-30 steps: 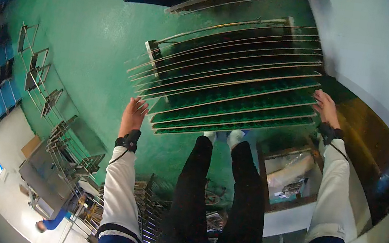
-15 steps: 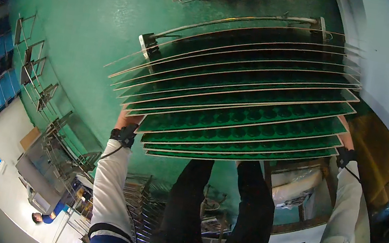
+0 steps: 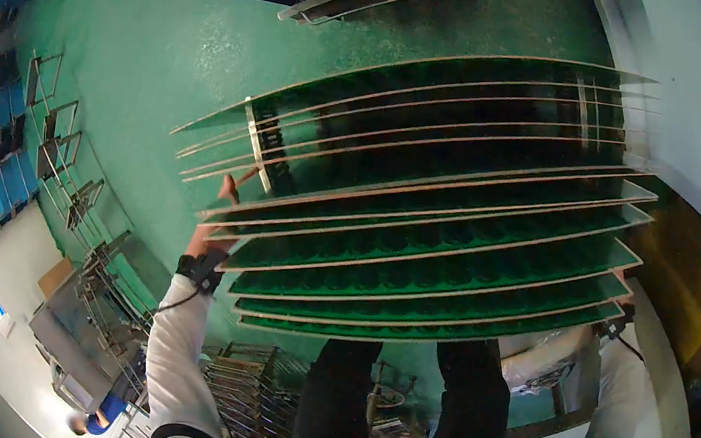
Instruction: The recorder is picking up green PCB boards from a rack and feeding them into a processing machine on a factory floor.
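1. Two bare hands were at the sheet ends: the left hand (image 3: 207, 233) at the left, the right hand (image 3: 624, 296) at the right, mostly hidden.
2. Roughly a dozen thin, flat panels in two groups; overlapping edges prevented an exact count. Lower group (image 3: 397, 270): at least six, tilted, fanned, between the hands and above the legs. Upper group (image 3: 370, 80): four or five, beyond a dark gap.
3. Left grip: grasping the lower group's left edges, fingers reaching up beside the gap. Right grip: could not tell; panel corners covered the fingers.
4. Panel faces: dark green, smooth, with rows of rounded marks on the lower ones. Edges: pale, narrow, straight, bowed by the lens.
5. Two pale uprights stood among the upper group: a slotted left post (image 3: 258, 145) and a right post (image 3: 582, 113).
6. Two black wristbands, one per wrist: left band (image 3: 200, 271), right band (image 3: 613, 328). Two white sleeves, cloth, creased.
7. One green floor (image 3: 118, 88), glossy; one wrapped bundle (image 3: 541, 362) in clear, wrinkled film, lower right; one cardboard box (image 3: 56, 276), brown, at left.
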The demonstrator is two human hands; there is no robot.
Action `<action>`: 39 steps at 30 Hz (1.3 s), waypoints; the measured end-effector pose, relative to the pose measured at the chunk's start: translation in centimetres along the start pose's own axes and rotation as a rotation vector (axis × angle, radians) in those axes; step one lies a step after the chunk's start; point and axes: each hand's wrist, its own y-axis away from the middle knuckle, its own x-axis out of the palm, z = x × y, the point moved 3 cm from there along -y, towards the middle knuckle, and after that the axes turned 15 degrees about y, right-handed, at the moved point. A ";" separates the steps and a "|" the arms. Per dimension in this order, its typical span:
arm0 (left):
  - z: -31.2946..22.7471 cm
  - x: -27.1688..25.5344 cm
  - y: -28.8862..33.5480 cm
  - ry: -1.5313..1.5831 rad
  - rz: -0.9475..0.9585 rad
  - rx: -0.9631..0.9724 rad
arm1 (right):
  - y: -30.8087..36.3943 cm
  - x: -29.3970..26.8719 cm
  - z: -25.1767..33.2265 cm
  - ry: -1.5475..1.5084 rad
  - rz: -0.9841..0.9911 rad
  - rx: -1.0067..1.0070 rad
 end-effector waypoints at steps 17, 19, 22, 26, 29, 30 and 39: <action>1.1 12.4 16.0 0.133 -0.064 -0.193 | 15.1 1.4 -3.6 -0.096 -0.064 0.105; 0.8 12.7 18.2 0.039 -0.075 -0.238 | 16.9 1.2 -3.2 -0.109 -0.062 0.085; 0.0 14.6 22.3 -0.049 -0.020 -0.234 | 19.8 0.6 -2.5 -0.131 -0.073 0.051; -1.3 18.5 28.8 -0.104 0.042 -0.179 | 24.2 -0.8 -1.1 -0.173 -0.089 -0.004; 0.8 14.9 31.5 0.053 0.103 -0.176 | 27.3 -1.6 -0.6 -0.209 -0.093 -0.044; 1.0 15.0 32.4 0.212 0.154 -0.230 | 28.5 -2.0 -0.4 -0.218 -0.095 -0.058; 0.0 23.1 42.7 -0.115 -0.008 -0.088 | 38.9 -4.0 -1.7 -0.351 -0.135 -0.253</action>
